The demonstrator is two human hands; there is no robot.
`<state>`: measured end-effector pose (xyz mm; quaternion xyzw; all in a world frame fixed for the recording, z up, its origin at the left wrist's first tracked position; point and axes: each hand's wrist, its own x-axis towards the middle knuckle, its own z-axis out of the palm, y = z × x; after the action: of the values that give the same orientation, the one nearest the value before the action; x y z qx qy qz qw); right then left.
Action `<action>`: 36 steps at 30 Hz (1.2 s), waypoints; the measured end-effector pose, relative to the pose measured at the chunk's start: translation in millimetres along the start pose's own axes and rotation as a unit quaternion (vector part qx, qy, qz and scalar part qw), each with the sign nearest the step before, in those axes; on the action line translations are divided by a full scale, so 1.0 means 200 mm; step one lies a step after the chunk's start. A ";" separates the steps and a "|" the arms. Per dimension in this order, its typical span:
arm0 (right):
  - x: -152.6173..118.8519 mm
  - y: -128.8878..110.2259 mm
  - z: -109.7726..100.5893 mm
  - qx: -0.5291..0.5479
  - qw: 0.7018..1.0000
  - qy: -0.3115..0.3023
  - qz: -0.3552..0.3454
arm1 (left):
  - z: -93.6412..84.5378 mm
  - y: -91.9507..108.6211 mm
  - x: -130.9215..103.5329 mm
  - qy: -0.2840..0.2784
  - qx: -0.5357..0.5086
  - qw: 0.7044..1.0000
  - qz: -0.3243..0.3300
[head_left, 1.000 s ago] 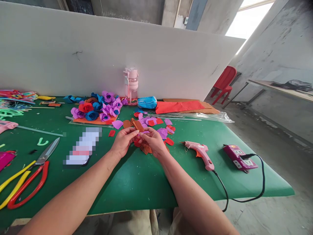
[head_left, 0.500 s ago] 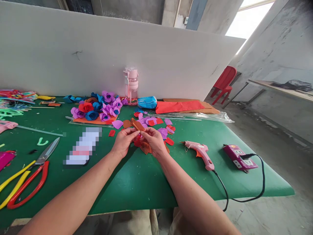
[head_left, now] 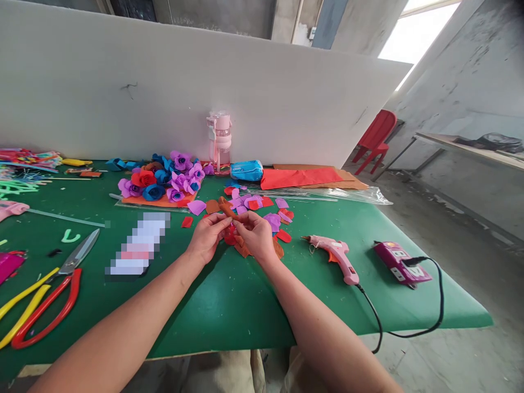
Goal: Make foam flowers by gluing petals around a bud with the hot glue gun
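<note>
Between my fingertips is a rolled brown paper petal [head_left: 227,207], its upper end sticking out above the hands. My left hand [head_left: 208,234] pinches its lower end from the left. My right hand [head_left: 256,233] pinches the same piece from the right, thumb close to the left thumb. Around and beneath the hands lie loose petals: a purple petal [head_left: 197,207], a red petal [head_left: 284,236], a flat brown petal [head_left: 212,206] and several more. The fingers hide the lower part of the held petal.
A pink glue gun [head_left: 336,255] lies to the right, its cord near a purple power box [head_left: 401,264]. Scissors [head_left: 69,278] and a blurred white rectangle [head_left: 141,244] are on the left. Behind are paper flowers [head_left: 164,179], a pink bottle [head_left: 220,139], a blue pouch [head_left: 246,171] and red paper [head_left: 298,177].
The fingers have shifted slightly on the brown petal, and my right fingers have turned a little. Both hands stay in nearly the same place.
</note>
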<state>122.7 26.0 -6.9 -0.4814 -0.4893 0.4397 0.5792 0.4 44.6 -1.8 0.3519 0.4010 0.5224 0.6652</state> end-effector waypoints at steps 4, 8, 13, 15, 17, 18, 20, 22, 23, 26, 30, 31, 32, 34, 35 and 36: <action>0.00 -0.01 0.00 0.024 1.000 -0.010 0.011 | -0.01 0.01 0.00 -0.020 -0.001 1.000 -0.007; 0.00 -0.03 0.00 0.122 0.991 -0.022 0.053 | 0.00 0.02 0.00 -0.062 0.018 0.998 -0.003; 0.00 -0.04 -0.02 0.224 0.963 -0.059 0.135 | 0.00 0.03 0.00 -0.074 0.022 0.997 0.001; 0.01 -0.05 -0.03 0.256 0.949 -0.080 0.167 | 0.00 0.03 0.00 -0.078 0.023 0.997 0.002; 0.01 -0.05 -0.04 0.274 0.939 -0.093 0.188 | -0.01 0.03 0.00 -0.074 0.021 0.997 0.002; 0.01 -0.05 -0.04 0.278 0.935 -0.097 0.197 | -0.01 0.03 0.00 -0.071 0.019 0.997 0.001; 0.01 -0.04 -0.04 0.282 0.930 -0.105 0.210 | -0.02 0.03 0.00 -0.066 0.016 0.998 0.002; 0.01 -0.04 -0.04 0.276 0.932 -0.110 0.209 | -0.02 0.03 0.00 -0.061 0.015 0.998 0.006; 0.01 -0.05 -0.04 0.267 0.936 -0.110 0.202 | -0.02 0.03 0.00 -0.057 0.015 0.998 0.009; 0.00 -0.05 -0.02 0.216 0.959 -0.088 0.159 | -0.02 0.02 0.00 -0.047 0.010 0.999 0.017; -0.01 -0.06 -0.01 0.155 0.980 -0.064 0.107 | -0.02 0.01 0.01 -0.041 0.003 0.999 0.015; -0.01 -0.06 -0.01 0.148 0.982 -0.062 0.101 | -0.02 0.01 0.01 -0.043 0.001 0.999 0.010; -0.01 -0.05 -0.01 0.146 0.983 -0.062 0.097 | -0.02 0.01 0.01 -0.046 0.000 0.999 0.003; -0.01 -0.05 -0.01 0.149 0.982 -0.067 0.097 | -0.03 0.01 0.02 -0.052 -0.003 0.999 -0.008; 0.00 -0.05 -0.01 0.153 0.981 -0.073 0.099 | -0.03 0.01 0.02 -0.054 -0.002 0.998 -0.011; 0.00 -0.05 -0.01 0.155 0.979 -0.081 0.104 | -0.03 0.01 0.01 -0.055 -0.001 0.998 -0.010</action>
<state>125.4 23.6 1.9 -0.3971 -0.4078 0.6053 0.5565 -5.1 48.3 -2.3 0.3756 0.3671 0.4954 0.6919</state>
